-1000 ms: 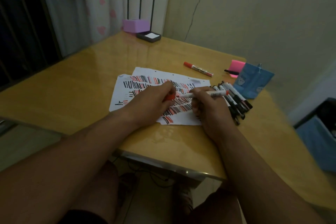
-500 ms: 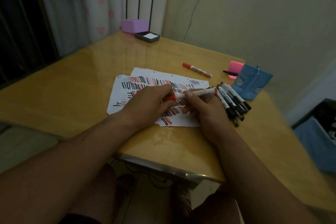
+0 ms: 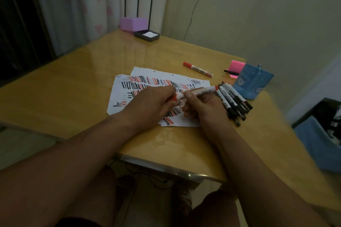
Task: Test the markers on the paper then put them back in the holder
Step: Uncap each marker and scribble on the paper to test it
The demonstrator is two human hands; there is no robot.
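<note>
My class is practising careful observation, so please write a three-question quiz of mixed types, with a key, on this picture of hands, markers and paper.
1. True or false: the left hand and the right hand hold the same red marker.
2. Relative to the blue holder, the black markers lie: A inside it; B piled beside it; C behind it.
3. Which two colours are the strokes on the paper?

Key: 1 true; 2 B; 3 red and black.

Markers [image 3: 234, 101] right of paper [image 3: 127, 96]
</note>
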